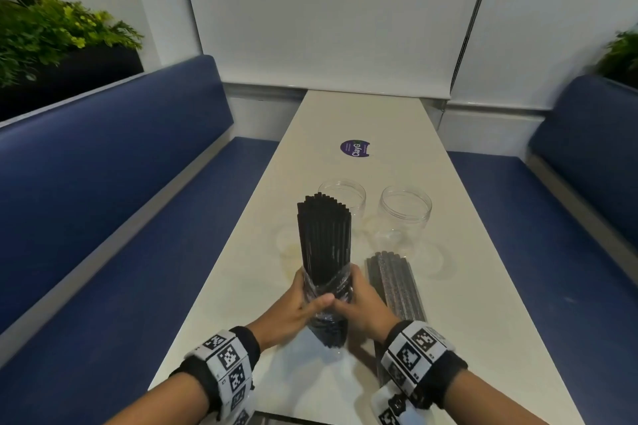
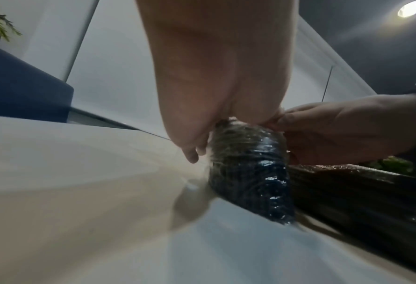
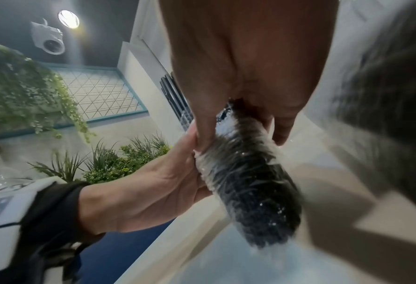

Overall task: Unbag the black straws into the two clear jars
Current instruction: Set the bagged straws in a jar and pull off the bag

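A bundle of black straws (image 1: 324,235) stands tilted over the table, its top half bare and its lower half in a crumpled clear bag (image 1: 326,300). My left hand (image 1: 303,304) and right hand (image 1: 355,300) both grip the bagged part from either side, thumbs meeting in front. The wrist views show the bagged end (image 2: 248,171) (image 3: 250,182) between my fingers. Two clear jars (image 1: 345,198) (image 1: 405,214) stand empty just beyond the bundle. A second bagged pack of straws (image 1: 395,283) lies flat to the right of my hands.
The long white table (image 1: 362,121) runs away from me, with a purple round sticker (image 1: 355,148) farther up. Blue benches (image 1: 121,203) flank both sides. Plants (image 1: 51,28) sit behind the left bench.
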The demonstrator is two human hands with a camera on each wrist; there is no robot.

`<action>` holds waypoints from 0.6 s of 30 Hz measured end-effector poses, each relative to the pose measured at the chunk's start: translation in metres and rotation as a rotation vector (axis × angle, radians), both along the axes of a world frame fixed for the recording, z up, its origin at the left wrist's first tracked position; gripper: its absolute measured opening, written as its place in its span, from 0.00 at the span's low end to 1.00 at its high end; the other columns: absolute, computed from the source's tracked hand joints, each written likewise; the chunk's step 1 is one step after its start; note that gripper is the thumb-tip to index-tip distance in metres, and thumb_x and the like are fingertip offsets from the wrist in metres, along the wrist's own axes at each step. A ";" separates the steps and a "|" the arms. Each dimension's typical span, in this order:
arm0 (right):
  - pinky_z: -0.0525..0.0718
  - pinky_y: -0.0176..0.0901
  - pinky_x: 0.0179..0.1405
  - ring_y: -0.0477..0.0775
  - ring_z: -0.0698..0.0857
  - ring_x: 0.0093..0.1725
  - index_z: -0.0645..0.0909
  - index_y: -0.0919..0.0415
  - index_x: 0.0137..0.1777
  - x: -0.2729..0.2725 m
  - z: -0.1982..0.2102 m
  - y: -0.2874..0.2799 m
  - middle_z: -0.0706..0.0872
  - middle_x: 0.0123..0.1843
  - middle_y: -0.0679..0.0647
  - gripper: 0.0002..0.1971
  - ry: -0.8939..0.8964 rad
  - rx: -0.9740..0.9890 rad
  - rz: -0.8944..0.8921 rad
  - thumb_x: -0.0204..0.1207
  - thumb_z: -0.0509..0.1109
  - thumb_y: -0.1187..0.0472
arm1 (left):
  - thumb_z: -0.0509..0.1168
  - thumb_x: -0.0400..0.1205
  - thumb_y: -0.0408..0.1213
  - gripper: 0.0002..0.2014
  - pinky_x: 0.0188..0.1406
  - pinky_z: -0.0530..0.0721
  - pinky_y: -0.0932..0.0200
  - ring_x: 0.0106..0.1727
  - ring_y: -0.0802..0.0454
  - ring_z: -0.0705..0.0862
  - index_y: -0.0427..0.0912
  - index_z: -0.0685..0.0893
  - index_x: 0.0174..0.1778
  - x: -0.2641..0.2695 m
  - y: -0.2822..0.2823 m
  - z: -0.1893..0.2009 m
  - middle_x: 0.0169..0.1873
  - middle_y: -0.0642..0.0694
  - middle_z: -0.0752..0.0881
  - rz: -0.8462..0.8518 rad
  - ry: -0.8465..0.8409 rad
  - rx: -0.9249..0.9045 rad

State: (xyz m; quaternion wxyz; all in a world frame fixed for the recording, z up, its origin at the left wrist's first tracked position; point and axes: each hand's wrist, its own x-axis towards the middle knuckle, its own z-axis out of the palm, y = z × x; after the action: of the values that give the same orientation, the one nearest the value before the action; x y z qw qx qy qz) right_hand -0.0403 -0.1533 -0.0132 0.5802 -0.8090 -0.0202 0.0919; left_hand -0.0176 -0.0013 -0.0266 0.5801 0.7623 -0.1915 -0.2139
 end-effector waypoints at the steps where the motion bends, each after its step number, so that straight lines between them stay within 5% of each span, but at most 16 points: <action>1: 0.75 0.38 0.61 0.45 0.77 0.57 0.63 0.57 0.68 0.000 -0.001 0.000 0.77 0.51 0.39 0.28 -0.002 -0.012 -0.001 0.72 0.72 0.64 | 0.61 0.80 0.47 0.28 0.54 0.72 0.85 0.60 0.86 0.70 0.56 0.53 0.71 0.001 0.001 -0.001 0.63 0.69 0.68 -0.003 -0.011 0.017; 3: 0.76 0.40 0.64 0.46 0.78 0.59 0.64 0.59 0.69 0.002 -0.002 -0.002 0.78 0.55 0.45 0.29 -0.044 -0.027 -0.019 0.71 0.73 0.63 | 0.62 0.79 0.51 0.30 0.56 0.71 0.85 0.62 0.86 0.69 0.57 0.53 0.72 0.002 0.002 0.001 0.64 0.70 0.68 -0.003 -0.030 0.029; 7: 0.81 0.33 0.59 0.42 0.82 0.60 0.63 0.56 0.68 0.002 -0.005 0.000 0.81 0.61 0.49 0.29 -0.108 0.046 -0.044 0.71 0.73 0.60 | 0.62 0.81 0.44 0.25 0.52 0.74 0.83 0.59 0.86 0.73 0.57 0.58 0.71 0.003 0.000 0.009 0.63 0.69 0.71 0.056 -0.026 -0.034; 12: 0.82 0.44 0.59 0.42 0.84 0.56 0.68 0.56 0.65 0.004 0.018 -0.001 0.83 0.56 0.45 0.22 -0.185 0.070 -0.072 0.73 0.72 0.57 | 0.72 0.73 0.49 0.27 0.49 0.83 0.72 0.60 0.64 0.84 0.58 0.68 0.65 0.008 -0.005 0.030 0.61 0.56 0.81 0.159 0.013 -0.157; 15: 0.80 0.46 0.65 0.41 0.81 0.60 0.66 0.55 0.70 0.008 0.044 -0.007 0.82 0.62 0.46 0.27 -0.164 0.066 0.025 0.74 0.71 0.55 | 0.73 0.70 0.47 0.31 0.49 0.84 0.68 0.56 0.62 0.86 0.51 0.70 0.68 0.015 -0.007 0.049 0.60 0.51 0.84 0.176 0.036 -0.196; 18: 0.79 0.42 0.67 0.41 0.80 0.65 0.60 0.48 0.75 0.011 0.066 -0.022 0.77 0.69 0.43 0.34 -0.071 0.064 0.242 0.72 0.73 0.58 | 0.73 0.74 0.43 0.23 0.53 0.84 0.62 0.58 0.53 0.87 0.49 0.77 0.65 0.024 -0.008 0.064 0.57 0.49 0.87 0.189 0.049 -0.190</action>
State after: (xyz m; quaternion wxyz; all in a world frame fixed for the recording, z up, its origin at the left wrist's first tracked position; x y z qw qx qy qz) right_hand -0.0291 -0.1756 0.0532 0.5894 -0.7844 -0.1413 0.1318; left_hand 0.0059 -0.0091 0.0375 0.6718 0.7131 -0.1239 -0.1576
